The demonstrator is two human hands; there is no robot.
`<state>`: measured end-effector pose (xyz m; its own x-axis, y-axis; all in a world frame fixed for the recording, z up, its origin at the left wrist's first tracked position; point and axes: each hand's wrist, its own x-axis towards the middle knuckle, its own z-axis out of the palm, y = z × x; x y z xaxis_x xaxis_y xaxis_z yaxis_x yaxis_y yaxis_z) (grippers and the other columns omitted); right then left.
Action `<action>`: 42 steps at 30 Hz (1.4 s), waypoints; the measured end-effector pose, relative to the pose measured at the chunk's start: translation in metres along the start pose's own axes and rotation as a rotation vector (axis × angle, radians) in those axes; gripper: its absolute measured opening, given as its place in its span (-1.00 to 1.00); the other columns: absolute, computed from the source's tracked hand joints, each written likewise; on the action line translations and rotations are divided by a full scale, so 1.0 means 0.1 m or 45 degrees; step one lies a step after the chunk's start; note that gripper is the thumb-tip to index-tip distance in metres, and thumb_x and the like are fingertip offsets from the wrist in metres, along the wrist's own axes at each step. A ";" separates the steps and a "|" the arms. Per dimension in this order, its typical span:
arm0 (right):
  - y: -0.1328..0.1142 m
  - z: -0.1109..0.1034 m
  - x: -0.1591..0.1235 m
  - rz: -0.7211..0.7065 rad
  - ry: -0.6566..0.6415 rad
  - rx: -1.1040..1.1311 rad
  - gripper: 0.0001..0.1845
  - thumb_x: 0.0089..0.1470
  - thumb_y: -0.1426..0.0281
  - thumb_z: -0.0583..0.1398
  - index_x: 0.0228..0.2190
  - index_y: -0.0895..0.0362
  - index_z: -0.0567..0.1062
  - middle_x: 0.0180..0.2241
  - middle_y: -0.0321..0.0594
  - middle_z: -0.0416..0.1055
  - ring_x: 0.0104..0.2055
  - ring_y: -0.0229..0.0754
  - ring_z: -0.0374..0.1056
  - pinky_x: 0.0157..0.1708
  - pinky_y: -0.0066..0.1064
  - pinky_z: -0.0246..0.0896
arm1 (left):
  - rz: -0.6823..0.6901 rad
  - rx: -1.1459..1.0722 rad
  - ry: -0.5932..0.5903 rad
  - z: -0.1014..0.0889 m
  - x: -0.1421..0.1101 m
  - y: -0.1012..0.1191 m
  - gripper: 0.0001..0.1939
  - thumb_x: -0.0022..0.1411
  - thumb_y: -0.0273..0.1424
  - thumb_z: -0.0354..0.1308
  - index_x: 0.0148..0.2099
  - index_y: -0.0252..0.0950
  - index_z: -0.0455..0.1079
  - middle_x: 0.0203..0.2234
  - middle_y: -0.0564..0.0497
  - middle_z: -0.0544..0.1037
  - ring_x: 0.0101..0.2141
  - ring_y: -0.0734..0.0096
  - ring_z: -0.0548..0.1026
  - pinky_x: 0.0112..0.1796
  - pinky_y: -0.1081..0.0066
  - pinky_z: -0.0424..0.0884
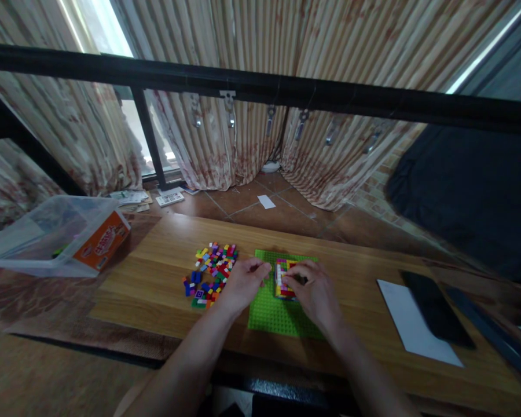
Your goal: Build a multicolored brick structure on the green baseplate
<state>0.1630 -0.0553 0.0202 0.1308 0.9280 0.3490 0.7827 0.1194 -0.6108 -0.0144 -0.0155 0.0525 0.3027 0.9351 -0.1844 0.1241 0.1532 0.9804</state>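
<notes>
A green studded baseplate [267, 315] lies on the wooden table. On it stands a small structure of toy bricks [279, 277] in white, yellow, red and other colours. My right hand [315, 284] is over the structure's right side, its fingers bent and pinched together at the bricks; what sits between the fingertips is too small to make out. Just left of the structure, above the baseplate's edge, my left hand [245, 281] has thumb and forefinger drawn together. Anything in that pinch is hidden. Loose coloured bricks [215, 263] lie scattered left of my left hand.
A clear plastic bin [39, 260] with an orange label stands at the far left. On the right of the table [156, 289] are a white sheet [417, 330] and a black flat object [438, 307]. A black metal bar [260, 84] with hooks crosses beyond the table.
</notes>
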 end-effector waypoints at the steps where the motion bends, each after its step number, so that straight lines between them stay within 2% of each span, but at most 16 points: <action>1: -0.01 0.00 -0.01 -0.011 0.014 -0.018 -0.88 0.07 0.32 0.30 -0.48 0.03 0.62 -0.35 -0.19 0.49 -0.21 -0.04 0.34 -0.16 -0.20 0.24 | 0.005 -0.002 0.002 0.00 0.00 -0.01 -0.67 0.15 -0.20 0.12 -0.55 -0.29 0.30 -0.72 0.18 0.23 -0.64 0.56 0.14 -0.57 0.48 0.03; 7: -0.04 -0.02 -0.04 -0.066 0.012 -0.043 -0.81 0.14 0.31 0.23 -0.44 0.05 0.62 -0.32 -0.17 0.50 -0.21 -0.05 0.35 -0.15 -0.18 0.26 | 0.043 0.004 0.009 0.02 0.04 -0.06 -0.69 0.15 -0.22 0.12 -0.55 -0.29 0.31 -0.68 0.15 0.28 -0.60 0.54 0.22 -0.52 0.48 0.11; 11: -0.06 -0.05 -0.04 -0.101 -0.010 -0.037 -0.77 0.18 0.34 0.17 -0.41 0.06 0.63 -0.29 -0.15 0.51 -0.20 -0.05 0.36 -0.14 -0.16 0.28 | 0.028 0.055 0.001 0.02 0.06 -0.10 -0.69 0.16 -0.24 0.11 -0.55 -0.30 0.32 -0.69 0.15 0.28 -0.61 0.54 0.23 -0.53 0.48 0.10; 22: -0.10 -0.05 -0.11 -0.272 -0.017 -0.127 -0.76 0.24 0.40 0.14 -0.28 0.10 0.64 -0.26 -0.13 0.51 -0.17 -0.04 0.34 -0.10 -0.15 0.28 | 0.033 0.118 -0.016 0.03 0.09 -0.15 -0.70 0.15 -0.23 0.09 -0.54 -0.28 0.34 -0.67 0.13 0.32 -0.60 0.52 0.27 -0.51 0.47 0.15; 27: -0.11 -0.04 -0.13 -0.318 -0.003 -0.215 -0.77 0.25 0.42 0.14 -0.29 0.08 0.63 -0.25 -0.13 0.50 -0.17 -0.04 0.32 -0.11 -0.18 0.27 | 0.032 0.115 -0.030 0.05 0.07 -0.13 -0.70 0.15 -0.24 0.09 -0.56 -0.27 0.30 -0.68 0.14 0.30 -0.61 0.52 0.27 -0.52 0.47 0.15; 42: -0.17 0.05 -0.21 -0.303 0.021 -0.397 -0.74 0.28 0.44 0.08 -0.23 0.08 0.59 -0.22 -0.13 0.48 -0.18 -0.04 0.31 -0.13 -0.17 0.21 | -0.003 0.111 -0.059 0.07 0.08 -0.22 -0.71 0.15 -0.20 0.10 -0.50 -0.29 0.35 -0.66 0.11 0.35 -0.58 0.48 0.30 -0.52 0.47 0.16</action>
<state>0.1441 -0.0753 0.0192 -0.0690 0.8812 0.4677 0.9394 0.2152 -0.2669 -0.0081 -0.0137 0.0291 0.3457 0.9186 -0.1916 0.2063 0.1248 0.9705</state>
